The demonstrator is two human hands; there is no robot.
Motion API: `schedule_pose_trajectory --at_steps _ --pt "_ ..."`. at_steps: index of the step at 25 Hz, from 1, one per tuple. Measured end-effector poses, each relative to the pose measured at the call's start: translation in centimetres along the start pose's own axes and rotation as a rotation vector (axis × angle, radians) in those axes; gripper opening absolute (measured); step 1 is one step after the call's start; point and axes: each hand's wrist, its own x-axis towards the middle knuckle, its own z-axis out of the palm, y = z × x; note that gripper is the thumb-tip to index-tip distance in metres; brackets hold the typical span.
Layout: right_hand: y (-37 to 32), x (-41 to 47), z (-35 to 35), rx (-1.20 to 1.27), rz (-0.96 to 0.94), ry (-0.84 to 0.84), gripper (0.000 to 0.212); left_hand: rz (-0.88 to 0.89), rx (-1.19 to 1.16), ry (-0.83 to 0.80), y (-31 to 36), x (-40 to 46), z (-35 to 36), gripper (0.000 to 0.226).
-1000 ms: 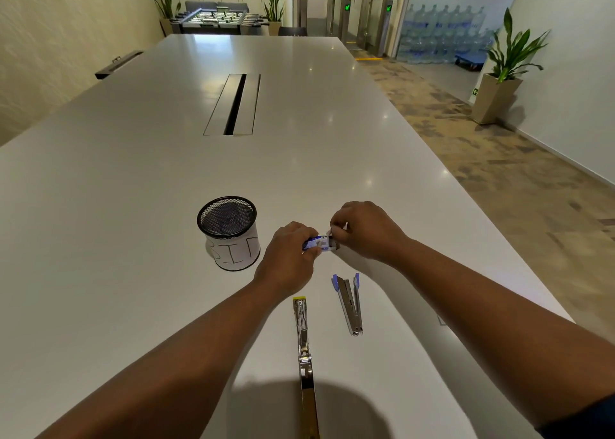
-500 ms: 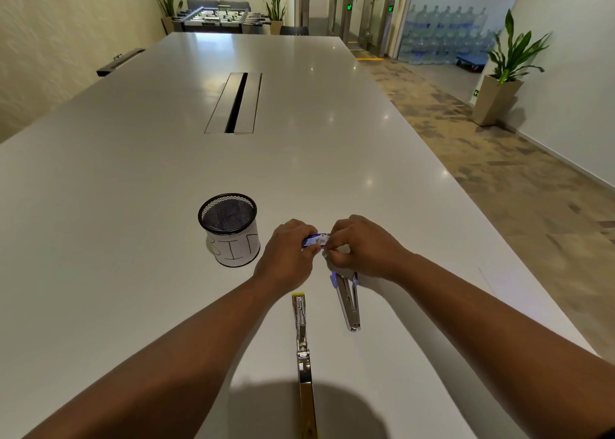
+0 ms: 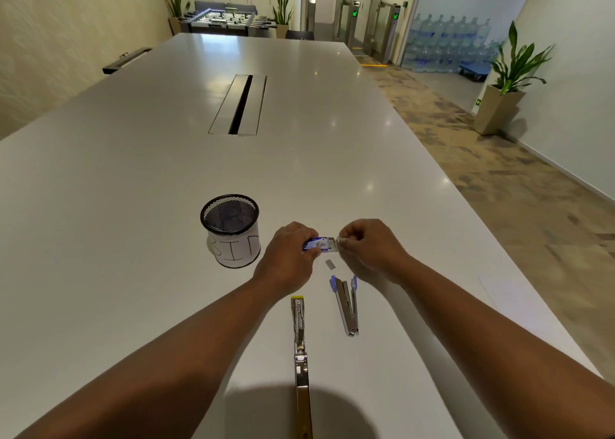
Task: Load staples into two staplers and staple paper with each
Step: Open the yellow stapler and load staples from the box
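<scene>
My left hand (image 3: 286, 255) grips a small blue staple box (image 3: 317, 244) just above the white table (image 3: 133, 205). My right hand (image 3: 367, 244) pinches the box's pulled-out inner tray at its right end. A short strip of staples (image 3: 329, 264) lies on the table just below the box. A small steel stapler with blue tips (image 3: 346, 303) lies open below the hands. A longer stapler with a yellow tip (image 3: 301, 355) lies opened flat, running toward the near edge. A white paper sheet (image 3: 509, 292) lies at the table's right edge, faint against the top.
A black mesh cup (image 3: 231, 230) with a white label stands left of my left hand. A cable slot (image 3: 239, 104) runs along the table's middle. The table's right edge drops to carpeted floor, with a potted plant (image 3: 506, 82) by the wall.
My right hand has pulled to the right, sliding the box's tray out. A short strip of staples now lies on the table below the box.
</scene>
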Motion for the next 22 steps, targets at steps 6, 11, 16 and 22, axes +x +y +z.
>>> schedule_pose_trajectory --at_steps 6,11,16,22 --pt "-0.9 0.4 0.9 0.141 0.145 0.001 0.006 0.012 0.012 0.007 0.1 0.0 0.1 0.023" --pt "-1.0 0.6 0.9 0.178 0.201 -0.001 0.004 0.028 0.016 0.007 -0.1 0.1 0.1 0.023" --pt "-1.2 0.5 1.0 0.205 0.209 -0.013 0.007 0.027 0.041 0.012 -0.2 0.1 0.0 0.022" --pt "-1.3 0.2 1.2 0.201 0.182 -0.032 0.002 0.030 0.053 0.018 -0.1 0.1 0.1 0.023"
